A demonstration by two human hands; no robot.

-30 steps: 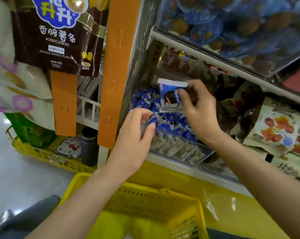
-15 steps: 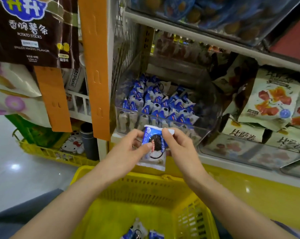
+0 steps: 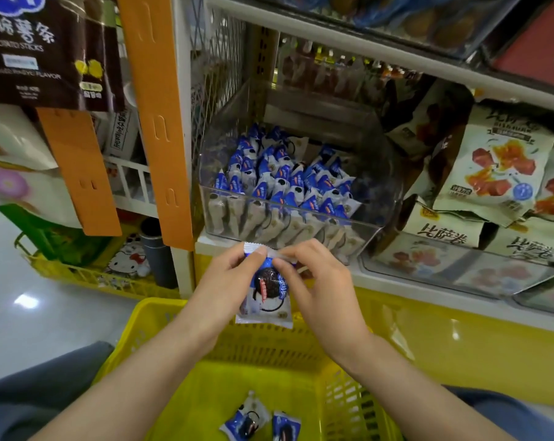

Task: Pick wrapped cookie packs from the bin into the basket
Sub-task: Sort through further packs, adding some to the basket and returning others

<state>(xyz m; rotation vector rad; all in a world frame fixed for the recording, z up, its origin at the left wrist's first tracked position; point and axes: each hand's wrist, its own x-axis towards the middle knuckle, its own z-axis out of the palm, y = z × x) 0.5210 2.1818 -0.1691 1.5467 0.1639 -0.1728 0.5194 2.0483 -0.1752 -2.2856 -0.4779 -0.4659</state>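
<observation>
Pack pulled out of the bin since a second ago: right hand (image 3: 317, 288) has left the bin and dropped toward the basket, and left hand (image 3: 228, 278) has joined it on the same pack. Half a second ago both hands already held it, so little change since.

Cookie pack (image 3: 266, 294) hangs in the air in front of the shelf (image 3: 396, 278) edge, just over the far rim of the yellow basket (image 3: 269, 348). Long axis runs up-down in the view, slightly tilted. Crimped top seam points up toward the shelf, bottom edge points down at the basket, printed cookie face toward the camera.

Left fingers (image 3: 253, 254) pinch the left part of the top seam, thumb against forefinger. Right fingers (image 3: 288, 265) pinch the right part of the upper edge; the rest are loosely curled.

Clear bin (image 3: 365, 229) sits at the shelf's left end beside an orange upright (image 3: 161, 128), with rows of blue-and-white packs (image 3: 285, 179) standing in it. Two packs (image 3: 247, 418) lie flat on the basket floor near its near edge, just beside each other.
</observation>
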